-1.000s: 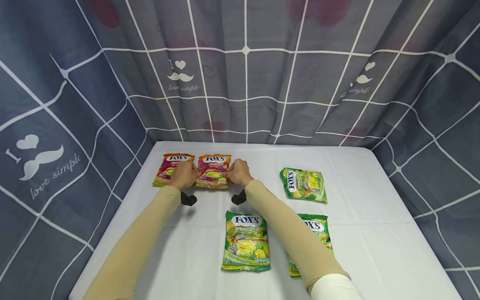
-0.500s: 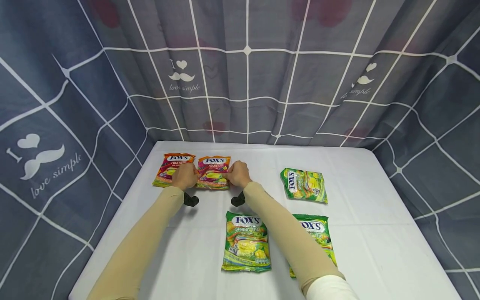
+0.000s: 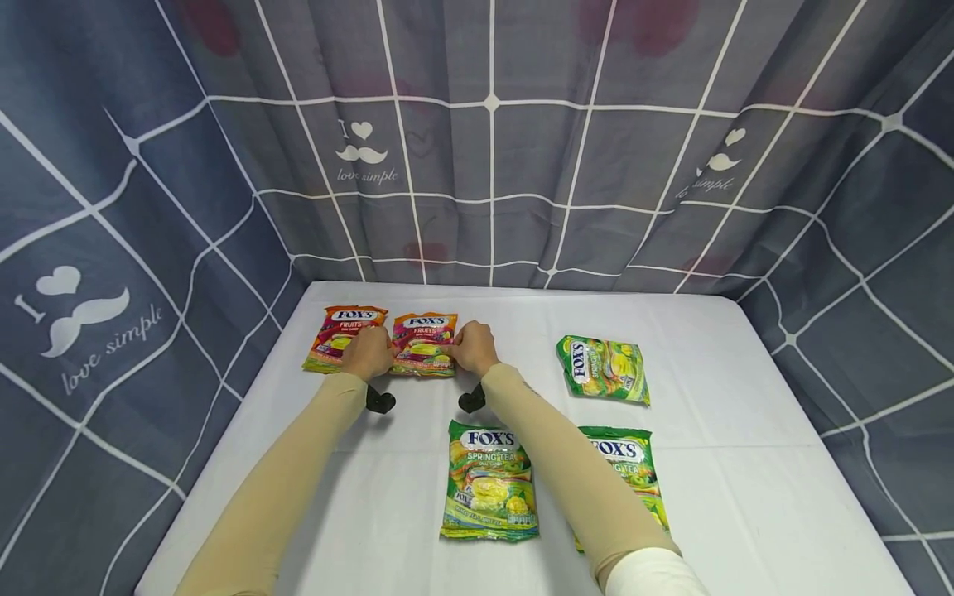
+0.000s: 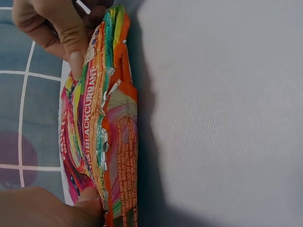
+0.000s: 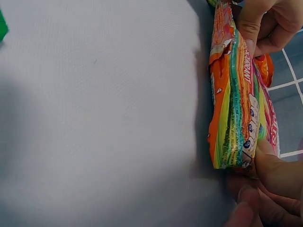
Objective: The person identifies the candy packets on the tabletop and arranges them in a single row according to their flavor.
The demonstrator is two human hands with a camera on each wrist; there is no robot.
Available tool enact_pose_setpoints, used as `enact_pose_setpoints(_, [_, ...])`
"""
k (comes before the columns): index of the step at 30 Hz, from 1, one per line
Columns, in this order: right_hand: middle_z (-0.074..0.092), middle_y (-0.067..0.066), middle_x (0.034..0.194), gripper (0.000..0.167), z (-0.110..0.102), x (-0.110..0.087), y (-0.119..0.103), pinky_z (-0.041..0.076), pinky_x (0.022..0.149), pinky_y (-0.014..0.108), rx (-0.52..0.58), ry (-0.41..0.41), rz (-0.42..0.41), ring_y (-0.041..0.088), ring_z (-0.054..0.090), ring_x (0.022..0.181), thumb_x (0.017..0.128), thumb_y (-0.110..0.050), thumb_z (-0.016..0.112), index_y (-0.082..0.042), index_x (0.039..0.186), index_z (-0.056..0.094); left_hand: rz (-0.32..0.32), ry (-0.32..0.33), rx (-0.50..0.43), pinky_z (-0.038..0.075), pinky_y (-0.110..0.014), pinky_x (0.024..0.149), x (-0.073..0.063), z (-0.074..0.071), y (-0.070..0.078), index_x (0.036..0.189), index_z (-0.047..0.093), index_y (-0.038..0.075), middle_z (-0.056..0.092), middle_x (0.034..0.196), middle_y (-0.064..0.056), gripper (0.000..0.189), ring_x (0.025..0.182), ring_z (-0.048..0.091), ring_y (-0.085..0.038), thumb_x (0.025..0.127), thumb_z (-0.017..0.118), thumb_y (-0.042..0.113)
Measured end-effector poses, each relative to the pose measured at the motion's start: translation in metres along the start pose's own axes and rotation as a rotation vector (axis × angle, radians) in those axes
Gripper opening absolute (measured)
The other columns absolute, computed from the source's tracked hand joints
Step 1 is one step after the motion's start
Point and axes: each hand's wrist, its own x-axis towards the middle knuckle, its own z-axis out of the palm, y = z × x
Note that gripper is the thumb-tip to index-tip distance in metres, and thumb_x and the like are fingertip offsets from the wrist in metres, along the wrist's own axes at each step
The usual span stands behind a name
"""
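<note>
Both hands hold an orange and magenta FOX'S Fruits candy bag [image 3: 423,341] near the back left of the white table. My left hand [image 3: 368,353] pinches its left edge, and my right hand [image 3: 474,346] pinches the right edge. In the left wrist view, the thumb [image 4: 90,201] presses the printed front of the bag. Seen from the right wrist, the thumb [image 5: 266,153] lies on the front at one corner while fingers curl beneath. A second FOX'S Fruits bag [image 3: 328,339] lies just left, partly hidden by the left hand.
Three green FOX'S Spring Tea candy bags lie on the white table [image 3: 745,463]: one at front centre [image 3: 489,488], one [image 3: 633,463] partly under the right sleeve, and one turned sideways [image 3: 605,368] farther back. A grey checked curtain [image 3: 537,182] surrounds the back and sides.
The far edge of the held candy bag has come slightly nearer, and the hands have shifted a little with it. Both keep their grip; the other bags lie as before.
</note>
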Motion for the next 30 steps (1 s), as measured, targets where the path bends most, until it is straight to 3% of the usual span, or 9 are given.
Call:
enact_pose_setpoints(10, [0.074,0.008,0.07,0.031,-0.011,-0.004,0.001,0.058,0.069,0.035,-0.053,-0.016,-0.024,0.024,0.072,0.073,0.098,-0.025,0.088,0.004,0.089,0.082,0.045,0.013,0.039,0.058,-0.047,0.072,-0.001,-0.002,0.001,0.105,0.07,-0.006,0.073,0.097,-0.017,0.023,0.081,0.067,-0.029,0.106,0.074,0.017])
enact_pose_setpoints(14, [0.077,0.008,0.075,0.031,-0.029,-0.007,0.0,0.06,0.079,0.04,-0.063,-0.037,-0.079,0.026,0.073,0.083,0.098,-0.025,0.087,0.006,0.102,0.082,0.096,0.072,0.066,0.057,-0.047,0.069,-0.002,-0.006,0.004,0.103,0.067,-0.002,0.071,0.093,-0.016,0.023,0.078,0.067,-0.029,0.102,0.078,0.017])
enact_pose_setpoints(17, [0.078,0.009,0.078,0.031,-0.052,-0.013,-0.001,0.059,0.079,0.039,-0.085,-0.05,-0.13,0.025,0.074,0.081,0.098,-0.026,0.087,0.004,0.106,0.083,0.146,0.085,0.033,0.054,-0.045,0.066,-0.003,-0.01,0.012,0.101,0.065,0.001,0.069,0.088,-0.014,0.023,0.074,0.064,-0.028,0.101,0.08,0.019])
enact_pose_setpoints(23, [0.08,0.01,0.082,0.035,-0.107,-0.035,0.0,0.059,0.063,0.032,-0.053,-0.087,-0.185,0.026,0.075,0.07,0.098,-0.026,0.086,0.003,0.115,0.082,0.252,-0.055,-0.205,0.045,-0.036,0.064,-0.01,-0.024,0.047,0.109,0.071,0.001,0.065,0.086,-0.01,0.025,0.069,0.057,-0.022,0.105,0.075,0.025])
enact_pose_setpoints(27, [0.08,0.013,0.085,0.035,-0.141,-0.052,0.008,0.06,0.062,0.031,-0.044,-0.096,-0.179,0.022,0.074,0.066,0.098,-0.024,0.086,0.005,0.117,0.081,0.334,-0.153,-0.324,0.05,-0.035,0.071,-0.016,-0.03,0.078,0.115,0.073,0.0,0.072,0.092,-0.013,0.031,0.078,0.066,-0.026,0.108,0.071,0.03])
enact_pose_setpoints(30, [0.08,0.014,0.087,0.034,-0.161,-0.061,0.02,0.059,0.062,0.031,-0.055,-0.099,-0.158,0.02,0.071,0.064,0.099,-0.025,0.085,0.005,0.116,0.081,0.364,-0.22,-0.405,0.057,-0.041,0.079,-0.024,-0.03,0.099,0.117,0.073,0.0,0.076,0.096,-0.016,0.031,0.086,0.072,-0.034,0.109,0.069,0.029])
